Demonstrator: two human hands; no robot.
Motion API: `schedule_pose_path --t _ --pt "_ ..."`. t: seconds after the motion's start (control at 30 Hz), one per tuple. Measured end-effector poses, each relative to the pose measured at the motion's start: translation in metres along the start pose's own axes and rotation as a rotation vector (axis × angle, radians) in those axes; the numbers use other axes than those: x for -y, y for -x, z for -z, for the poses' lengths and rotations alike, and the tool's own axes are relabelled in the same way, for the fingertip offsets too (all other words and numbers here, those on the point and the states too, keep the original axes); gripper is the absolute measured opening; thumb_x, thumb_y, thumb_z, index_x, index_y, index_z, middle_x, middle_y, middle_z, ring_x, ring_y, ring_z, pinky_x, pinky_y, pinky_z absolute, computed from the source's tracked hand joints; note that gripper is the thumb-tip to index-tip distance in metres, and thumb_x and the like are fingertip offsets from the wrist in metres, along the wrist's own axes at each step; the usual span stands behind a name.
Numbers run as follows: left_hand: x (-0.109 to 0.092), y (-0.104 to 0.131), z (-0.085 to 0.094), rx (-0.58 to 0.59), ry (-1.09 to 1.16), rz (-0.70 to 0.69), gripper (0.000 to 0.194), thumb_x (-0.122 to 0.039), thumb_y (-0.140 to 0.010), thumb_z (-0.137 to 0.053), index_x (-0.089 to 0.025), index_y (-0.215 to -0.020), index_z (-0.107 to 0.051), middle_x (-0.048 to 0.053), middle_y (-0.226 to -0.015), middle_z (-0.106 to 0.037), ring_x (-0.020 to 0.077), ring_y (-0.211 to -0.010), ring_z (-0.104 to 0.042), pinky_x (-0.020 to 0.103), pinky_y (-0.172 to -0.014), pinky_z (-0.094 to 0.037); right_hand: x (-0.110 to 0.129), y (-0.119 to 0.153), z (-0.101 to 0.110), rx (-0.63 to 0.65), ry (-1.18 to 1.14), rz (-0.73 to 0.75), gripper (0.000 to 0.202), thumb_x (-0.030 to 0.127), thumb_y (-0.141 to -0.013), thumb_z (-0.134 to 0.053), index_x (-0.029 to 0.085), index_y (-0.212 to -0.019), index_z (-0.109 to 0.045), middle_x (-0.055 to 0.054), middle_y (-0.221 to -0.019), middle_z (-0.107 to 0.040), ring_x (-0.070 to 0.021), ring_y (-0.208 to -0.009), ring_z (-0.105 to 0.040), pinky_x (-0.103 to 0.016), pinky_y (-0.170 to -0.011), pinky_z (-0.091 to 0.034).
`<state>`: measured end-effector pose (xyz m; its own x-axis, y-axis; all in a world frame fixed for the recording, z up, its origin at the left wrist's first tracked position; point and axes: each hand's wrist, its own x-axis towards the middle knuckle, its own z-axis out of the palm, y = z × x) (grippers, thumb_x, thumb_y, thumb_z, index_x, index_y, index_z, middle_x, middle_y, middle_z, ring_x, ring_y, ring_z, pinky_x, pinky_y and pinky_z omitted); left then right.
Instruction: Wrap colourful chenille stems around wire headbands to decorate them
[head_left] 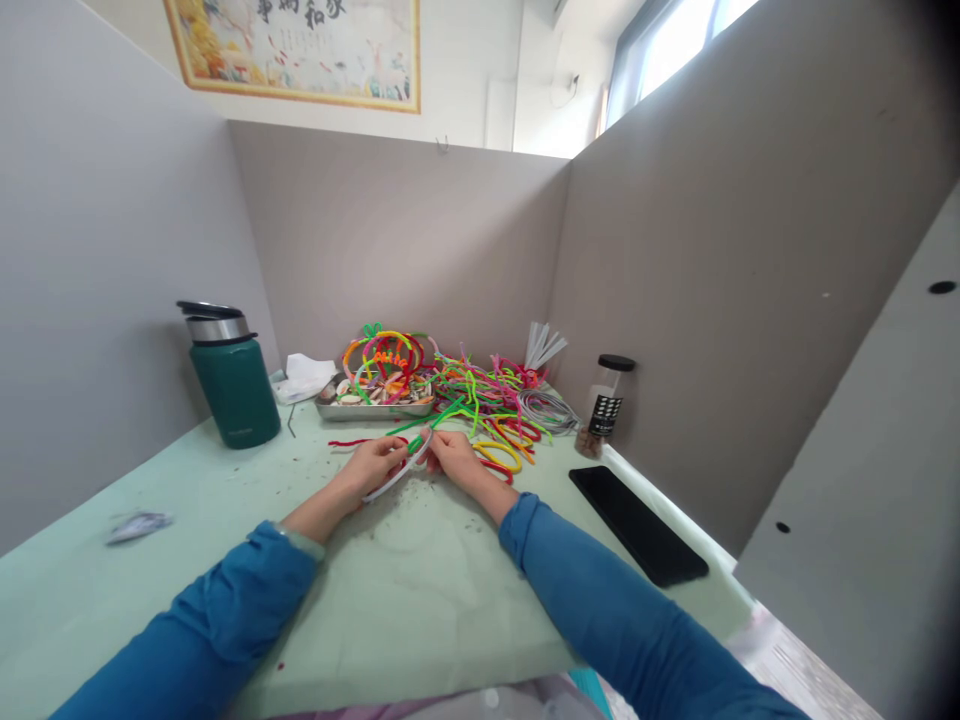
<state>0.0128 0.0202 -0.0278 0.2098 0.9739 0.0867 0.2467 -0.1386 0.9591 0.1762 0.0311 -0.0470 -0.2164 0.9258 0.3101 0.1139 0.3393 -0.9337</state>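
Observation:
My left hand (379,462) and my right hand (454,456) meet over the middle of the table, fingers pinched close together. A pale grey curved band (396,480) runs from below my left fingers up to my right fingertips, which close on its upper end. Between the hands is a green pipe cleaner (415,444), with my left fingertips closed on it. The exact grips are small and partly hidden. A red pipe cleaner (346,442) sticks out on the far side of my left hand. Yellow and red pipe cleaner loops (507,457) lie beside my right hand.
Behind the hands are a metal tray (375,410) with colourful hoops and small pieces, a pipe cleaner heap (480,385) and coiled grey bands (547,410). A green bottle (236,390) stands left; a clear jar (602,410) and black phone (637,525) are right. Grey partitions (405,220) enclose the table.

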Motion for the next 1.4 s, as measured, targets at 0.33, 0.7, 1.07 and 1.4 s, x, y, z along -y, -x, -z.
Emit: schedule_pose_path --t 0.33,0.7,1.07,1.4 --pt "0.014 -0.009 0.004 0.050 -0.063 0.018 0.044 -0.060 -0.065 -0.060 -0.018 -0.071 -0.052 -0.007 -0.046 -0.044 0.0042 -0.032 -0.029 0.019 -0.035 -0.018 -0.007 -0.001 0.003 -0.014 0.177 0.111 0.045 0.048 -0.084 -0.051 0.014 -0.057 -0.063 0.000 -0.046 -0.053 -0.0098 -0.047 -0.048 -0.021 -0.050 -0.037" --pt "0.008 -0.004 0.004 0.048 -0.078 0.048 0.040 -0.057 -0.068 -0.059 -0.018 -0.075 -0.054 -0.009 -0.046 -0.039 0.0037 -0.029 -0.023 0.019 -0.030 -0.015 -0.013 -0.003 0.001 0.023 0.202 0.066 0.042 0.047 -0.082 -0.053 0.012 -0.066 -0.069 0.000 -0.049 -0.055 -0.0099 -0.048 -0.049 -0.021 -0.053 -0.038" --pt "0.009 -0.007 0.005 0.010 -0.035 0.104 0.035 -0.051 -0.067 -0.061 -0.019 -0.071 -0.049 -0.010 -0.046 -0.031 0.0034 -0.034 -0.020 0.019 -0.033 -0.013 -0.012 -0.001 0.002 0.090 0.304 0.108 0.033 0.040 -0.082 -0.054 0.014 -0.069 -0.069 0.000 -0.057 -0.059 -0.0105 -0.055 -0.051 -0.021 -0.060 -0.039" --pt "0.005 -0.004 0.004 -0.002 -0.375 -0.077 0.031 -0.046 -0.075 -0.046 -0.018 -0.064 -0.053 -0.008 -0.046 -0.033 0.0067 -0.039 -0.026 0.022 -0.041 -0.019 -0.008 0.001 0.002 0.050 0.283 0.094 0.040 0.048 -0.081 -0.053 0.014 -0.067 -0.069 0.000 -0.053 -0.056 -0.0096 -0.051 -0.049 -0.021 -0.056 -0.038"
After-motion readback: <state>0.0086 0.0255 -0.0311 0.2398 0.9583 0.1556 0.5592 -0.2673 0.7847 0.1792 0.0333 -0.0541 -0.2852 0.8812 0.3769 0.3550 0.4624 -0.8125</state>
